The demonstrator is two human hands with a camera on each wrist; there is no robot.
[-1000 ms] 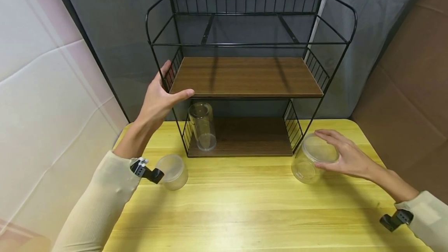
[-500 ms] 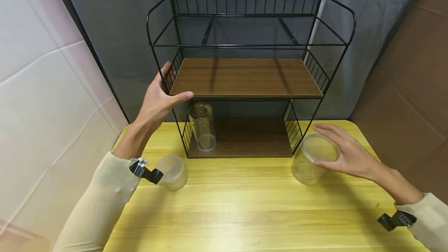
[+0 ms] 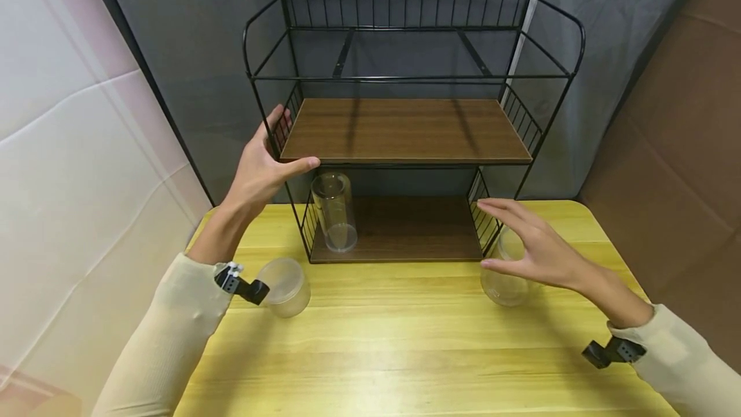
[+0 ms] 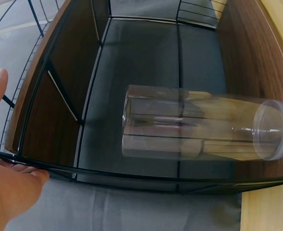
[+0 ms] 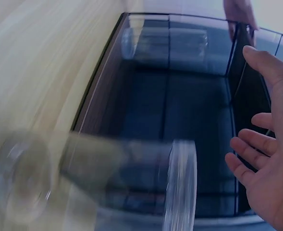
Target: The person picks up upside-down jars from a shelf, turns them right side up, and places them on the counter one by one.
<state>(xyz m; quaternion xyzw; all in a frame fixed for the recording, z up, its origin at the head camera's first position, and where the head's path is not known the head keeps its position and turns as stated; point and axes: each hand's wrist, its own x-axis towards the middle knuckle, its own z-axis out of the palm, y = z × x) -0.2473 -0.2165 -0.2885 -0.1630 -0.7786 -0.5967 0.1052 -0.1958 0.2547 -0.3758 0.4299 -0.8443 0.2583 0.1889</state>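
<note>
A black wire rack with brown wooden boards stands on the table. My left hand holds its left side at the middle board, thumb on the front edge and fingers behind the side wires. A tall clear jar stands at the left end of the lower board. My right hand, fingers spread and holding nothing, hovers by the rack's lower right corner. It partly covers a second clear jar on the table; in the right wrist view this jar is apart from the fingers.
A short, frosted round container stands on the table near the left forearm. The rack's top tier has only crossbars, with no board. A grey curtain hangs behind, and brown sheeting borders the right.
My right hand has come off the clear jar and moved left toward the rack's lower right corner. The left hand keeps its hold on the rack; the jars stay in place.
</note>
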